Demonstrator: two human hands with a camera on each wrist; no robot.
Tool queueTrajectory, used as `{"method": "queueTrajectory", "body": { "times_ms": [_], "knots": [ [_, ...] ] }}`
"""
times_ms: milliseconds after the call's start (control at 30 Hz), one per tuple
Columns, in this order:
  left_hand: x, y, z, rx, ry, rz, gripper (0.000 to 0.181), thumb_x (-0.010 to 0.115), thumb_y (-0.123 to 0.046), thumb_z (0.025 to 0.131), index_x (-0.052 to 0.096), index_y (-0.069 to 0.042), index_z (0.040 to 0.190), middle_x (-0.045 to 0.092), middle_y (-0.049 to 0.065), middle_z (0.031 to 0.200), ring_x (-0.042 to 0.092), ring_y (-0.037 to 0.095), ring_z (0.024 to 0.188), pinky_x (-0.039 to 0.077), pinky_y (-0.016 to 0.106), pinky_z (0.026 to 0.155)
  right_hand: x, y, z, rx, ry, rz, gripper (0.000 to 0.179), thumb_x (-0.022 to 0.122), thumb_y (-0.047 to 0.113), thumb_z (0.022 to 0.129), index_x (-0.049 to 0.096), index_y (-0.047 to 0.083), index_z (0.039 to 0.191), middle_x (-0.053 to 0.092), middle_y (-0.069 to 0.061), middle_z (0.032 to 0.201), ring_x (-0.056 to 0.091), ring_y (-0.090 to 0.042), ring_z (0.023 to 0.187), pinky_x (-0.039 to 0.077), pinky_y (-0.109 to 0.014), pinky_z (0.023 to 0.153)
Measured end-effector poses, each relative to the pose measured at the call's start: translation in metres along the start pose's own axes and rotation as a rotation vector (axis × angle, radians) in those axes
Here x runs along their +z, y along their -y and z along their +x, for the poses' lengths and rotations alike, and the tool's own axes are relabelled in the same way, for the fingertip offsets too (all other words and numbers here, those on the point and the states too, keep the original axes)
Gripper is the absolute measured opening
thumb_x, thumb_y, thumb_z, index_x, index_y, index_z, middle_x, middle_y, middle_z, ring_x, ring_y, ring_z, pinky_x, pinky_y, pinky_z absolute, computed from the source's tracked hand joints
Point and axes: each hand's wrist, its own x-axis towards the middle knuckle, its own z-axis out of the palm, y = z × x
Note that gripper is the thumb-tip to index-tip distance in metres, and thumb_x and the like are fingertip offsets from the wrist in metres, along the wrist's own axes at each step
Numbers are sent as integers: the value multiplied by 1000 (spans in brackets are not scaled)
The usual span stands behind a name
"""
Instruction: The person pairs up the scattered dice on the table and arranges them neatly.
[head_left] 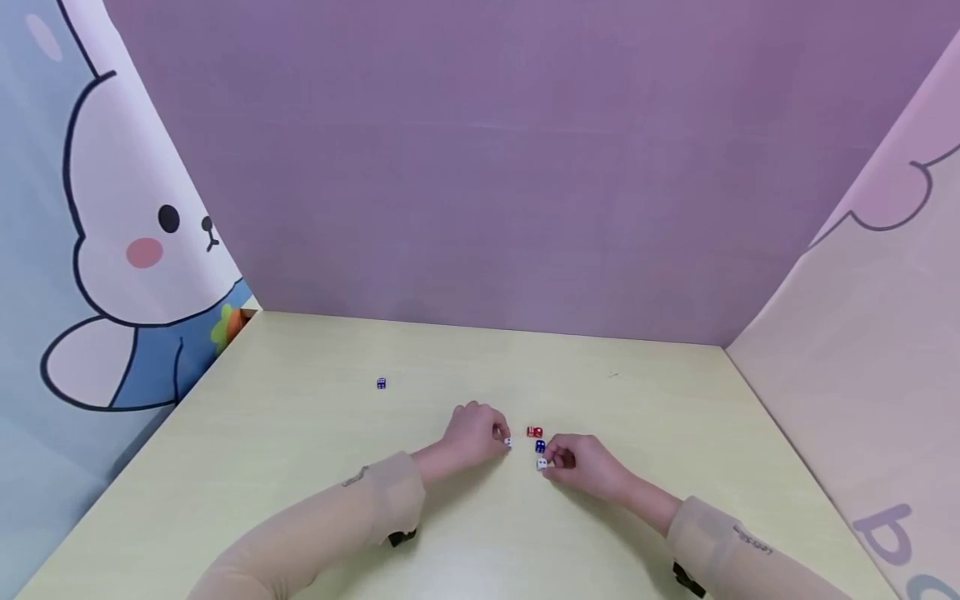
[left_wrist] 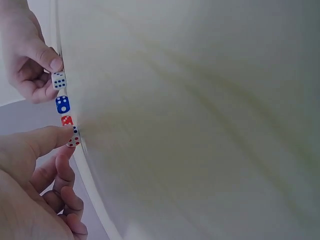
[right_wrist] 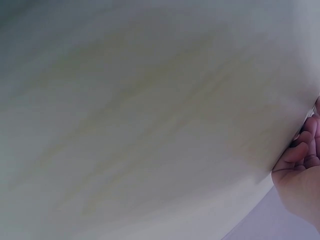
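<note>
My left hand (head_left: 472, 435) pinches a white die (left_wrist: 73, 136) between thumb and a fingertip, low over the table. To its right, my right hand (head_left: 588, 467) holds a second white die (head_left: 542, 463) by the fingertips. Just beyond that die lies a blue die (head_left: 541, 447), and past it is red, apparently two red dice (head_left: 535, 432) side by side. These form a short line between the hands. In the right wrist view only part of the right hand (right_wrist: 297, 175) shows, and its die is hidden.
Another blue die (head_left: 381, 383) lies alone farther back on the left. The pale yellow table (head_left: 315, 358) meets a purple back panel (head_left: 480, 167). A cartoon-printed sheet (head_left: 112, 275) hangs on the left, and a pale printed one (head_left: 862, 350) on the right.
</note>
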Motion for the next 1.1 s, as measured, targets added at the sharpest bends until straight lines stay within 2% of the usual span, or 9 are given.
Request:
{"method": "queueTrajectory", "body": {
  "times_ms": [167,367,800,1100],
  "knots": [
    [-3,0,-8,9,19,-26,9,79,-19,70,72,-20,74,55,-14,63,48,13,77,35,42,86,0,0,-1,-1,0,-11,13,73,17,81,63,16,87,52,10,70,44,-2,63,42,-19,57],
    [-1,-8,-14,41,49,-46,9,79,-18,70,72,-21,73,52,-15,58,46,9,73,34,43,88,1,-2,-1,6,2,-18,13,73,18,81,62,17,87,51,10,69,44,-1,62,41,-18,56],
    [14,-25,-8,104,49,-19,11,81,-22,68,71,-24,70,51,-17,57,45,7,72,35,37,82,0,-3,-1,-16,-2,3,13,73,13,80,62,15,87,52,9,69,45,-2,62,42,-18,56],
    [16,-29,-7,106,47,-23,12,82,-22,68,70,-22,70,51,-17,57,43,6,69,33,32,77,-1,-1,-2,-35,-7,6,12,73,11,80,63,12,86,52,7,69,44,-1,62,40,-17,55]
  ]
}}
